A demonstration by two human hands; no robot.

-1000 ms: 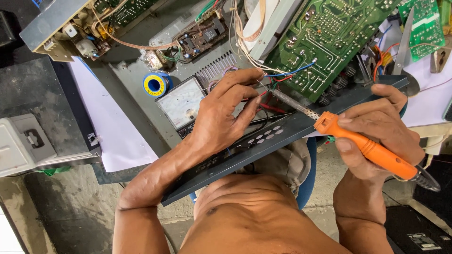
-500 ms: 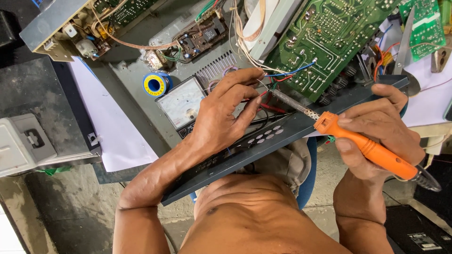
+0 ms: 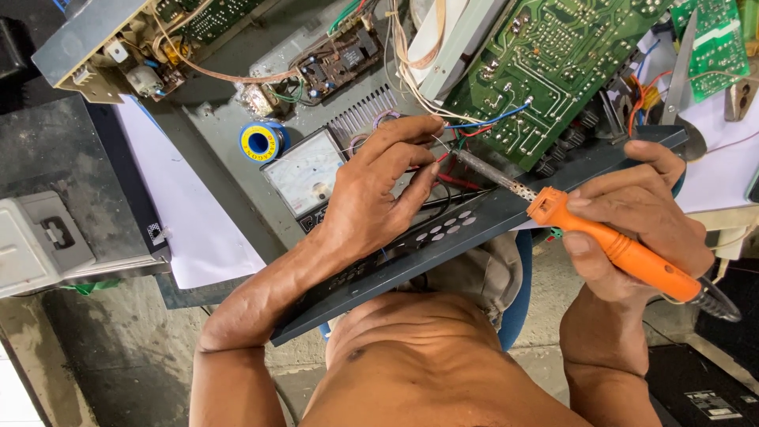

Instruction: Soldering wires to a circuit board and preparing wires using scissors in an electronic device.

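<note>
We hold a soldering iron [image 3: 609,241] to the wires beside a green circuit board [image 3: 553,71].

Our right hand [image 3: 640,225] is closed around the iron's orange handle, and its metal tip reaches up and left to a spot just under the board's lower edge, where red and blue wires [image 3: 482,126] gather. Our left hand [image 3: 375,194] rests on the dark front panel [image 3: 474,225] of the opened device, its fingers pinched together on a thin strand right at the iron's tip. Just left of that hand lies a meter with a white dial [image 3: 304,170], and beyond it a blue and yellow spool of solder [image 3: 259,142]. A white sheet of paper [image 3: 186,213] lies further left.
</note>
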